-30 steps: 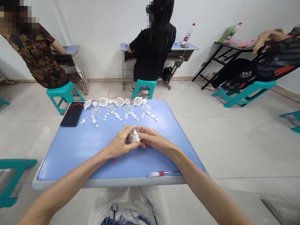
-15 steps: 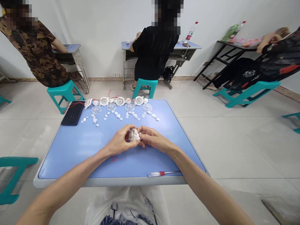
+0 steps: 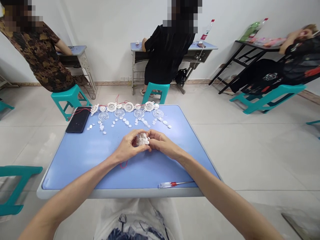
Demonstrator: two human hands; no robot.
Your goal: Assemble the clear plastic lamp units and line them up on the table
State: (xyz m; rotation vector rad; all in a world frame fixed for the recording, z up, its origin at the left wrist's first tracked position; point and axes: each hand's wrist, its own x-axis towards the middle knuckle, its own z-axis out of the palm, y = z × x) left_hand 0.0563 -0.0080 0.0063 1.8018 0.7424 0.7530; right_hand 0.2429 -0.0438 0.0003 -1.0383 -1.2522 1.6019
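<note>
Small work, held close

A small lump of clear and white moulded plastic (image 3: 143, 139) is held over the middle of the pale blue laminate desk (image 3: 82, 163), between the two hands. The left hand (image 3: 127, 149) cups it from the near side with its fingers curled over, and the right hand (image 3: 162, 145) comes in from the other side with its fingertips against it. The grip is together, clamped on the part from both sides, and fingers hide much of it. A thin red wire (image 3: 123, 164) loops on the desk just below the left wrist; whether it joins the part cannot be told.

By eye, the part should be light and fairly stiff, but thin clear plastic is likely slick and could crack under a hard squeeze. Its outer rim looks the safer place to take hold.

Farther up the desk lies a row of white round plastic housings (image 3: 128, 107) linked by red wire, with clear plastic domes (image 3: 119, 113) and scattered small white discs (image 3: 127, 122) just below. A black smartphone (image 3: 78, 120) lies at the far left corner, and a screwdriver with a clear and red handle (image 3: 167, 184) lies by the front edge. A person in black (image 3: 167, 53) sits beyond at another desk, on a teal plastic stool (image 3: 155, 92).
</note>
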